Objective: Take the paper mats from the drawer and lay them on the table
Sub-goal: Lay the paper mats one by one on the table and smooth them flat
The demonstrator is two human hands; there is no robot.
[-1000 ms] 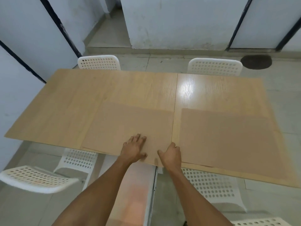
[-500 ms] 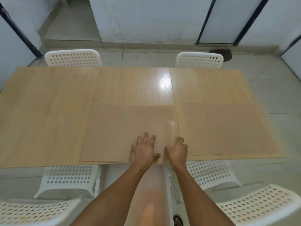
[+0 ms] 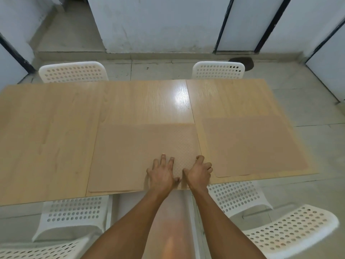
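Observation:
A stack of brown paper mats (image 3: 130, 156) lies at the near edge of the light wooden table (image 3: 46, 137), with offset sheet edges showing at its near left corner. My left hand (image 3: 162, 174) presses flat on the stack near its right end, fingers straight. My right hand (image 3: 198, 173) sits at the stack's near right corner, its fingers curled over the right edge and the thumb lying on top of the paper. A single paper mat (image 3: 252, 146) lies flat on the right part of the table, apart from the stack.
White perforated chairs stand around the table: two at the far side (image 3: 72, 71) (image 3: 218, 70), two tucked under the near edge (image 3: 74, 212) (image 3: 237, 197), and one pulled out at the near right (image 3: 291, 232). A seam runs across the tabletop beside the stack.
My view has swung to face the table squarely. Both hands stay on the stack's near right end, and the right hand's fingers have curled further over its edge.

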